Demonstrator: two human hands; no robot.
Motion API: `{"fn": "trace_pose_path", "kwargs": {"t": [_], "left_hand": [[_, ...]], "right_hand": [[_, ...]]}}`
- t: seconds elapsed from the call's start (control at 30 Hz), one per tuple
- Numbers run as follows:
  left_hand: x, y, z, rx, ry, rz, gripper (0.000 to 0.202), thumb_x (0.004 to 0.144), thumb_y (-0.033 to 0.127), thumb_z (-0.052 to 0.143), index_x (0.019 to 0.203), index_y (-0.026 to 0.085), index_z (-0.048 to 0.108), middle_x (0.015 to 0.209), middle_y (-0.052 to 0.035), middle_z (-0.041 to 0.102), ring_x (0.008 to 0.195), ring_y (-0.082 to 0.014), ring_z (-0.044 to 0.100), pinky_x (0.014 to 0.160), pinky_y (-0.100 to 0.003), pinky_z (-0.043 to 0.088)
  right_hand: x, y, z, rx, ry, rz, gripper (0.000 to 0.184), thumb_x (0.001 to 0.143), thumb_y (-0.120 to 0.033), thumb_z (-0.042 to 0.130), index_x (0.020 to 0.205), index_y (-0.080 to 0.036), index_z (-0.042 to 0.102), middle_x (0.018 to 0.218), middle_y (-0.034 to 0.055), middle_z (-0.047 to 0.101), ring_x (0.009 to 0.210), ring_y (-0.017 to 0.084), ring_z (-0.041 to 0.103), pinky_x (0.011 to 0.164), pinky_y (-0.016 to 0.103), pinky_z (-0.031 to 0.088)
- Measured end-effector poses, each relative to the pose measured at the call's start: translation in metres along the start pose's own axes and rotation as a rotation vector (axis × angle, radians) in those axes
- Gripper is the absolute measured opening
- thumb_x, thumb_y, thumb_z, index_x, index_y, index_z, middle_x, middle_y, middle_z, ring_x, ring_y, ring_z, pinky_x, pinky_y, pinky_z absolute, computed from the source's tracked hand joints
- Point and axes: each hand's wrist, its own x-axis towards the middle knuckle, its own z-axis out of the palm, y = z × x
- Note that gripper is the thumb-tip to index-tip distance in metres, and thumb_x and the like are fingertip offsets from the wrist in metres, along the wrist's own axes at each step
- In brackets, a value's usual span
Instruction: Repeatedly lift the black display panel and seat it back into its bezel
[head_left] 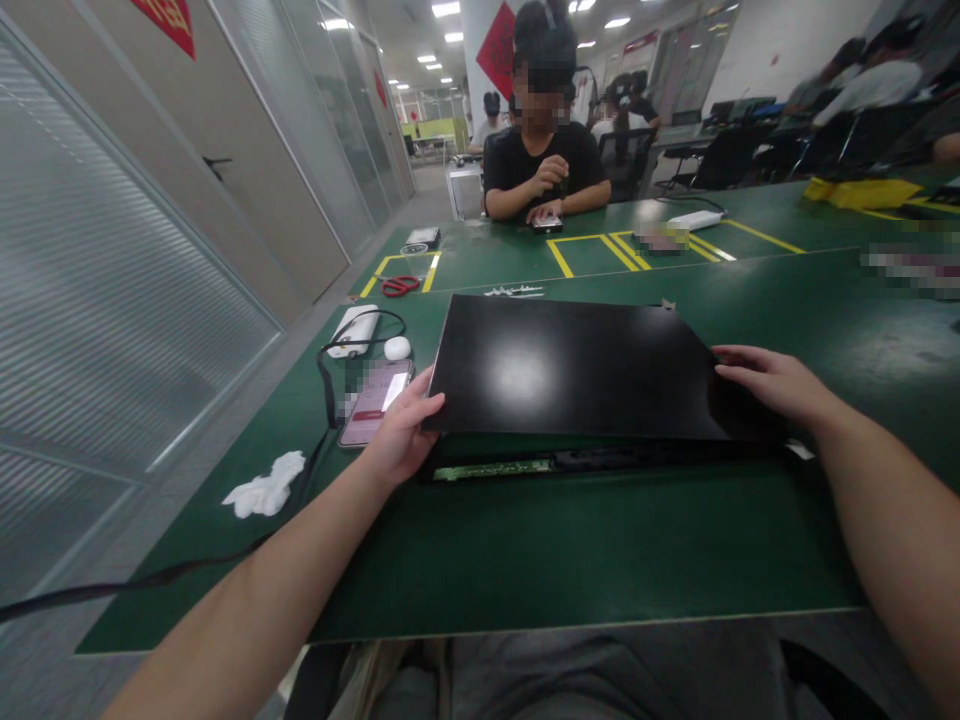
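A flat black display panel [585, 365] spans the middle of the view, its glossy face up and reflecting a bright spot. My left hand [405, 428] grips its left edge, thumb on top and fingers underneath. At the right edge, my right hand [772, 380] holds it between thumb and fingers. Beneath the panel's near edge shows a dark frame with a green circuit strip [491, 470], lying on the table. The panel's near edge sits above that frame, with a dark gap between; most of the frame is hidden.
A phone [375, 402], a white earbud case [397, 348] and a white power bank [355, 331] with a black cable lie left. Crumpled tissue [266, 485] rests near the left table edge. Red-handled scissors [400, 287] lie beyond. Across the green table [600, 550] sits a person [546, 150] handling a small device.
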Motion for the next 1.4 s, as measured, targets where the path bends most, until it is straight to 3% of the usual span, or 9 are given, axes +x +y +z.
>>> {"fn": "trace_pose_path", "kwargs": {"t": [0.17,0.5,0.87,1.17,1.4], "left_hand": [[0.000,-0.001,-0.001,0.014,-0.020,-0.005,0.070,0.071,0.022,0.081,0.139,0.020,0.060,0.122,-0.0076,0.074,0.114,-0.0302,0.068,0.093,-0.036,0.058],[-0.002,-0.001,0.001,0.048,-0.076,-0.047,0.073,0.075,0.023,0.081,0.143,0.021,0.055,0.124,-0.0093,0.073,0.115,-0.0294,0.069,0.094,-0.035,0.058],[-0.003,-0.003,0.004,0.083,-0.165,-0.078,0.072,0.080,0.025,0.081,0.145,0.019,0.051,0.123,-0.0116,0.074,0.118,-0.0301,0.069,0.102,-0.039,0.055],[-0.002,-0.007,0.007,0.106,-0.154,-0.136,0.070,0.081,0.023,0.079,0.145,0.019,0.050,0.119,-0.0114,0.076,0.114,-0.0303,0.071,0.100,-0.042,0.056],[0.001,-0.012,0.006,0.117,-0.019,-0.135,0.074,0.082,0.018,0.077,0.147,0.020,0.043,0.115,-0.0098,0.077,0.107,-0.0284,0.074,0.097,-0.042,0.057]], "right_hand": [[-0.005,-0.007,0.000,0.071,-0.003,0.086,0.047,0.064,-0.041,0.076,0.109,-0.029,0.076,0.111,0.0047,0.076,0.109,0.027,0.066,0.099,0.042,0.049],[0.004,0.001,-0.013,0.279,-0.145,0.122,0.038,0.059,-0.037,0.077,0.096,-0.028,0.078,0.116,0.0055,0.076,0.117,0.029,0.063,0.081,0.036,0.052],[0.001,-0.001,-0.014,0.325,-0.068,0.132,0.045,0.058,-0.026,0.078,0.104,-0.028,0.075,0.121,0.0075,0.073,0.115,0.027,0.063,0.079,0.033,0.052],[0.001,-0.002,-0.012,0.334,-0.032,0.131,0.047,0.059,-0.027,0.077,0.106,-0.029,0.074,0.124,0.0072,0.072,0.120,0.029,0.061,0.079,0.034,0.052],[0.004,0.000,-0.013,0.362,-0.046,0.151,0.043,0.063,-0.023,0.075,0.106,-0.027,0.073,0.120,0.0092,0.074,0.108,0.026,0.067,0.077,0.034,0.056]]}}
